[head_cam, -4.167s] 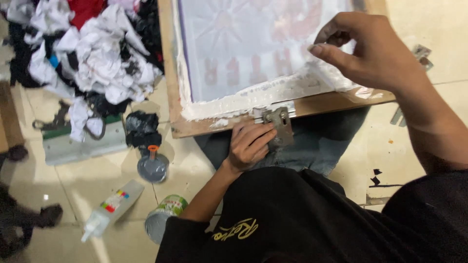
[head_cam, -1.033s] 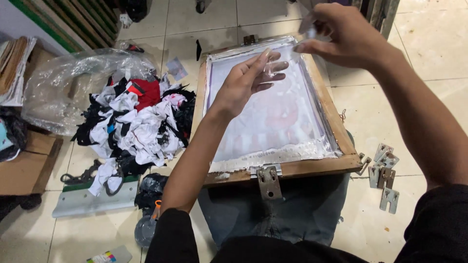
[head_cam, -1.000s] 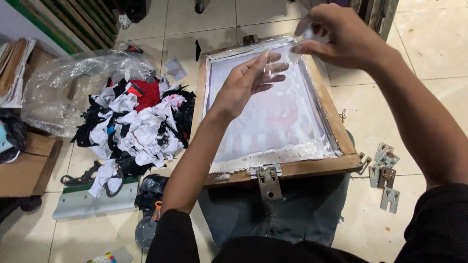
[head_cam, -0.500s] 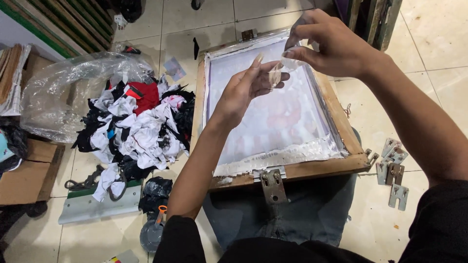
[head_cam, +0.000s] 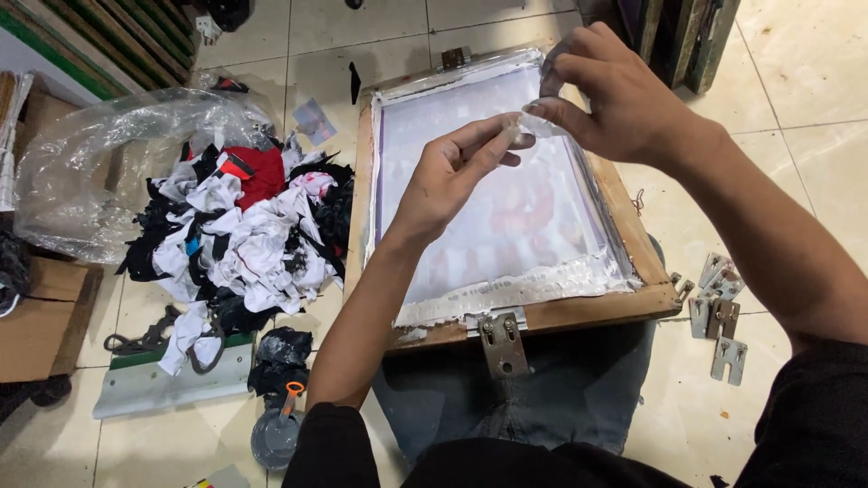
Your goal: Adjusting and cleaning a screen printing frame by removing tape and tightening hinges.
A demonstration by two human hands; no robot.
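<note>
A wooden screen-printing frame with a pale mesh rests on my lap and the tiled floor. Both hands hover over its mesh. My left hand pinches one end of a small strip of clear tape. My right hand pinches the other end between thumb and forefinger. White tape edges the frame's inner border. A metal hinge clamp is fixed to the near rail.
A heap of white, black and red rags lies left of the frame, with a clear plastic bag behind it. A squeegee and a small grey pot sit at lower left. Loose metal hinges lie on the right.
My view has pulled back from the frame's near edge to the whole frame. My left hand left the hinge clamp and rose over the mesh, meeting my right hand on the tape strip.
</note>
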